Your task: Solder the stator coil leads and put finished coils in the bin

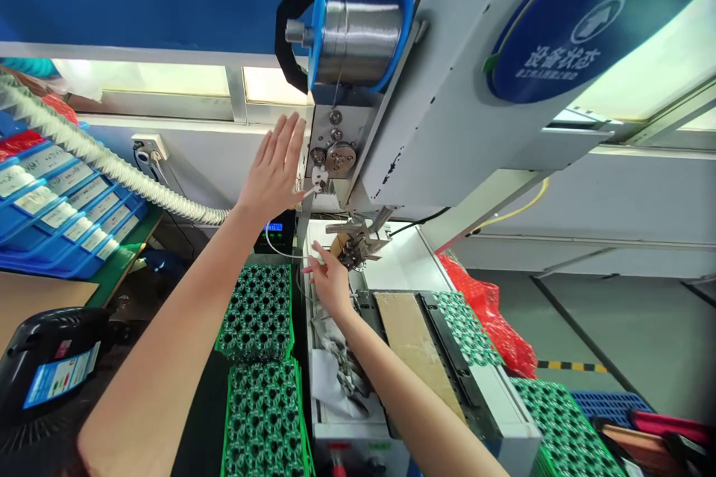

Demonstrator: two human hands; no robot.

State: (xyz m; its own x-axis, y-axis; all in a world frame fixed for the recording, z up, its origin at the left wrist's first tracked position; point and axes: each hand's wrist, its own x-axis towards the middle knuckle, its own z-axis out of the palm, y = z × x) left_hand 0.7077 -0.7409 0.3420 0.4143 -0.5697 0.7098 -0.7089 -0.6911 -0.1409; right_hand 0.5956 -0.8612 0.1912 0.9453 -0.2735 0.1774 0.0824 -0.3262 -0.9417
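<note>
My left hand (274,171) is raised beside the wire feeder (338,156), its fingers stretched out and flat. Its thumb is close to the white fitting (320,179) at the feeder's lower end. A thin white tube (275,247) loops down from under this hand toward my right hand (331,283). The right fingertips are bent and appear to pinch the tube's lower stretch, just left of the metal soldering head (361,242). Above the feeder sits a spool of solder wire (361,37) with blue flanges.
Stacked green circuit boards (260,313) stand at left, with more boards (564,425) at lower right. A brown plate (417,343) lies between black rails. Tools (347,373) lie beside my right forearm. Blue bins (67,201) and a ribbed hose (112,153) are farther left.
</note>
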